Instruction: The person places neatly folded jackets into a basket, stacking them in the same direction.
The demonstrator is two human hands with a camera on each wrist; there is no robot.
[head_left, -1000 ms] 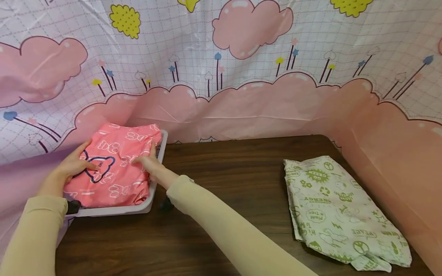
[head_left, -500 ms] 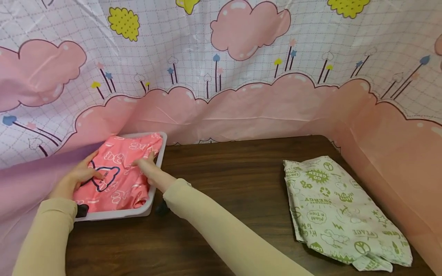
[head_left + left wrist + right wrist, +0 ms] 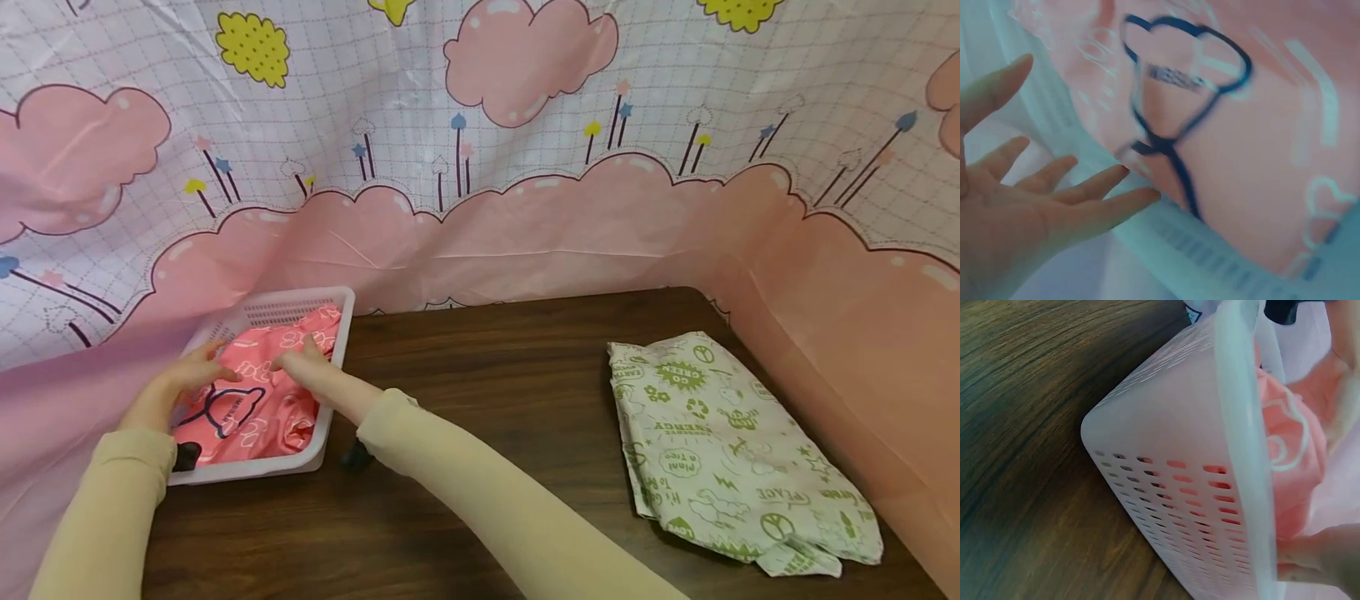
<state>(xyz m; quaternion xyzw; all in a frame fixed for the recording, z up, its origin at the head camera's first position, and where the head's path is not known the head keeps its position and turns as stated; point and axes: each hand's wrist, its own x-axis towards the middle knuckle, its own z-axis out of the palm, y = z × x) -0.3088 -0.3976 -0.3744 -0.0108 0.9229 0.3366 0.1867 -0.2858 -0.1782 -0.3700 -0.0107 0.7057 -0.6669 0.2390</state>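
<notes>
A pink patterned cloth (image 3: 258, 446), with white outlines and a dark blue bear outline, lies inside a white plastic basket (image 3: 247, 472) at the left. My left hand (image 3: 180, 379) is over the basket's left side; in the left wrist view its fingers (image 3: 1104, 209) are spread and fairly straight beside the cloth, gripping nothing. Over the opposite side, my right hand (image 3: 311, 372) reaches in with relaxed fingers and thumb raised. The right wrist view shows fingers (image 3: 1300, 559) just inside the rim, next to the cloth, partly hidden by the basket wall.
A folded white cloth with green print (image 3: 735, 467) lies at the right of the dark wooden table (image 3: 480, 400). A printed curtain (image 3: 525, 225) stands along the back and sides, close behind the basket. Black wrist straps (image 3: 187, 456) show at the basket's front.
The pink cloth has sunk lower into the basket, uncovering its back wall. Both hands have loosened from the cloth; the left has shifted slightly right. The green-printed cloth stays put.
</notes>
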